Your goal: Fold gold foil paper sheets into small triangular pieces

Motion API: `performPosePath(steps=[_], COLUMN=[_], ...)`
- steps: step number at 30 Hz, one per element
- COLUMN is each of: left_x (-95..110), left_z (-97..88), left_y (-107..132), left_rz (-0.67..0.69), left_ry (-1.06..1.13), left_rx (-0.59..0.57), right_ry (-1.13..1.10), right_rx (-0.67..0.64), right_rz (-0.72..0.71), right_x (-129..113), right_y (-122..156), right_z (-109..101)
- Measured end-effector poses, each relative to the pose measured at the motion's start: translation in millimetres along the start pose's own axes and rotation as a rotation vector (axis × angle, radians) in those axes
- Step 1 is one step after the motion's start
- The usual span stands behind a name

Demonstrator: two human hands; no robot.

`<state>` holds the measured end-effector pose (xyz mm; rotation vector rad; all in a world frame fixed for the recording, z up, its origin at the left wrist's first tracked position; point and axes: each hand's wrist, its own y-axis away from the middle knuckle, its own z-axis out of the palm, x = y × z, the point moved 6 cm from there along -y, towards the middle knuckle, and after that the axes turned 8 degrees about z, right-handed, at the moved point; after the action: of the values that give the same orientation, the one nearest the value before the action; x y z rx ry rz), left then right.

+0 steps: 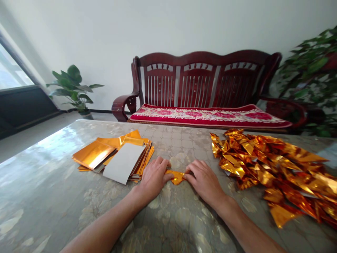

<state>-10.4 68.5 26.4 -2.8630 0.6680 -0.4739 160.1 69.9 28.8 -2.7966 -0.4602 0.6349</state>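
Observation:
A small folded piece of gold foil paper (pixel 177 176) lies on the patterned table (pixel 52 196) between my two hands. My left hand (pixel 154 176) rests palm down on its left end, fingers bent and pressing the foil. My right hand (pixel 204 180) presses the right end the same way, fingertips on the paper. Most of the piece is hidden under my fingers.
A stack of flat gold foil sheets (pixel 113 156), one turned white side up, lies to the left. A heap of folded gold foil pieces (pixel 271 168) covers the table's right side. Beyond the table stand a dark wooden bench (pixel 200 84) with a red cushion, and potted plants.

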Motion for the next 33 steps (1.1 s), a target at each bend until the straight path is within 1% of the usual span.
performPosePath(steps=[7,9,11,13,16,19,23,25,28,30,33], left_x=[-4,-4,-4,-4,-3,1,10,14,19,23,27], left_z=[-0.3,3.5,6.8,4.9,-7.2,-21.2,-42.3,-53.6,-67.4,-73.4,-79.0], left_y=[1,2,4,6,9,13,21,25,31,33,34], left_rz=[0.021,-0.005,-0.036,-0.047,-0.004,0.108,0.284,0.332,0.365,0.382,0.387], left_ry=[0.139,0.22,0.341,0.449,0.51,0.484,0.466,0.476,0.478,0.477,0.49], left_rx=[0.004,-0.014,-0.015,0.051,0.218,0.326,0.46,0.546,0.653,0.697,0.749], right_ry=[-0.001,-0.038,-0.114,-0.233,-0.388,-0.434,-0.566,-0.609,-0.588,-0.551,-0.516], right_rx=[0.009,0.002,-0.017,-0.013,0.05,0.098,0.147,0.138,0.245,0.306,0.334], right_rz=[-0.041,-0.038,-0.002,0.066,0.121,0.086,0.099,0.042,-0.136,-0.237,-0.341], right_x=[-1,0,3,8,9,1,-10,-22,-43,-55,-66], right_y=[4,5,6,5,3,0,-1,0,8,14,20], right_z=[0,1,3,2,-5,-14,-28,-41,-72,-89,-103])
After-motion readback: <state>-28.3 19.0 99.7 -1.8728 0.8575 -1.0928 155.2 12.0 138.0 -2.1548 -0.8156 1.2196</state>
